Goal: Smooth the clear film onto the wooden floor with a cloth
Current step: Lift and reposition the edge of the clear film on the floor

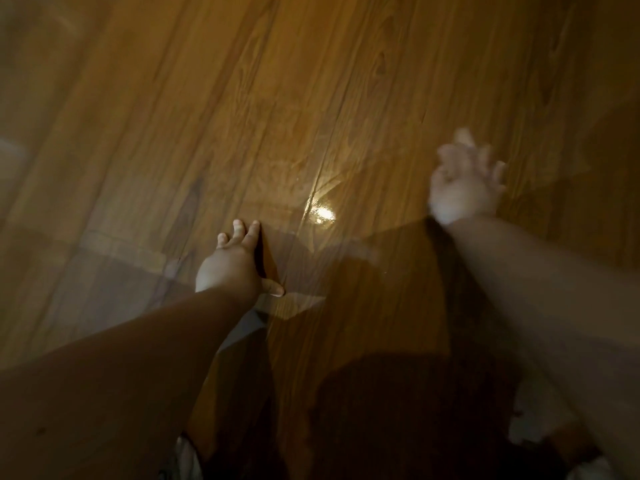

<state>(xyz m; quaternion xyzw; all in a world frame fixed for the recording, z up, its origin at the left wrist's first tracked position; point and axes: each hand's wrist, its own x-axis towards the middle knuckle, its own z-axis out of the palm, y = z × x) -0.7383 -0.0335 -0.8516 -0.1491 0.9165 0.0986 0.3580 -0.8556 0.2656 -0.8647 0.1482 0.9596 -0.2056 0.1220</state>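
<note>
The left hand (232, 263) lies flat with fingers straight and spread, thumb out to the side, pressing on the clear film (291, 188) near its closer edge. The right hand (462, 183) is to the right and farther forward, too blurred to tell whether it is open or holding anything. The film lies on the wooden floor (346, 64), its pale edges crossing the planks. 1 bright glare spot (322, 213) shines between the 2 hands.
</note>
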